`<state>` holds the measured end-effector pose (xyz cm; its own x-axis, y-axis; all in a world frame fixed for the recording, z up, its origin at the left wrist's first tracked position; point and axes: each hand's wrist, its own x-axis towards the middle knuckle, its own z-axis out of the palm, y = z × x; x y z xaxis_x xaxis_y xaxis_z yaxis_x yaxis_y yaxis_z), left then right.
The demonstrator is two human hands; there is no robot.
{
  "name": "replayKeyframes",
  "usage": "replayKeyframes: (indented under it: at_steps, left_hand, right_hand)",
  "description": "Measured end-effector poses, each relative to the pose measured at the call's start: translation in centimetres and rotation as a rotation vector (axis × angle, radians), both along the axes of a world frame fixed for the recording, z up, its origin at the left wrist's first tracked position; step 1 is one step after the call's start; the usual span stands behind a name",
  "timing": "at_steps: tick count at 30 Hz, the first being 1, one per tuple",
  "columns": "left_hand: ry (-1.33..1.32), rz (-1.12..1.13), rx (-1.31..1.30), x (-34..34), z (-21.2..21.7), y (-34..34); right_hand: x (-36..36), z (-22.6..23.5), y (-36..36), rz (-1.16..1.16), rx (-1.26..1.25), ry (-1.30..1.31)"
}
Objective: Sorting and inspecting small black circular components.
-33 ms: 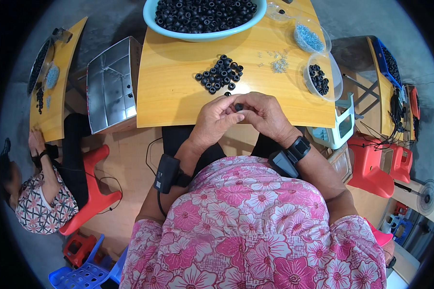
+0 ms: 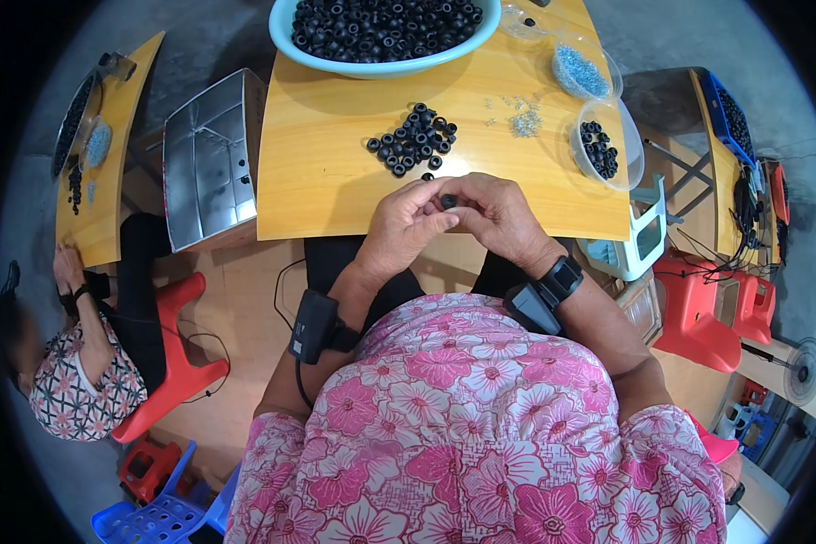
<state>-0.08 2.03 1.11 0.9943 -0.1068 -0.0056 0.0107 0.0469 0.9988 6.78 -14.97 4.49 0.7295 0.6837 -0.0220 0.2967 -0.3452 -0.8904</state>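
Close together at the table's near edge, my left hand (image 2: pixel 401 231) and my right hand (image 2: pixel 501 220) are both closed, fingertips meeting. Pinched between them is a small black ring-shaped part (image 2: pixel 448 201); the fingers hide some of it. Just beyond my fingertips lies one more black part (image 2: pixel 428 178). A loose pile of the same black ring parts (image 2: pixel 414 140) rests on the wooden table (image 2: pixel 322 181). To its right are scattered tiny clear-bluish pieces (image 2: pixel 525 122), too small to make out.
A light-blue basin (image 2: pixel 385 68) heaped with black parts stands at the back. On the right are a clear tub of bluish pieces (image 2: pixel 581 72) and another tub of black parts (image 2: pixel 598 150). An open silver-lined box (image 2: pixel 210 163) adjoins the left edge; a co-worker (image 2: pixel 91 372) sits farther left.
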Motion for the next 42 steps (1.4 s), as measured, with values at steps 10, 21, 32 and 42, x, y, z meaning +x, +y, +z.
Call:
replayKeyframes:
  at_steps: [10,21,32,42]
  left_hand:
    - [0.055,-0.081,-0.059,0.2,-0.8,0.1]
    - [0.052,0.011,-0.131,-0.1,-1.3,-0.6]
    - [0.111,0.017,-0.215,-0.1,-1.1,-1.2]
    - [0.085,0.030,-0.059,0.1,-1.2,-1.3]
  right_hand:
    - [-0.2,-0.1,0.1,0.065,-0.026,-0.129]
    - [-0.1,-0.3,0.2,0.113,-0.063,-0.139]
    - [0.4,2.1,-1.4,-0.138,-0.097,-0.076]
    - [6.0,3.0,-10.9,-0.737,0.120,-0.189]
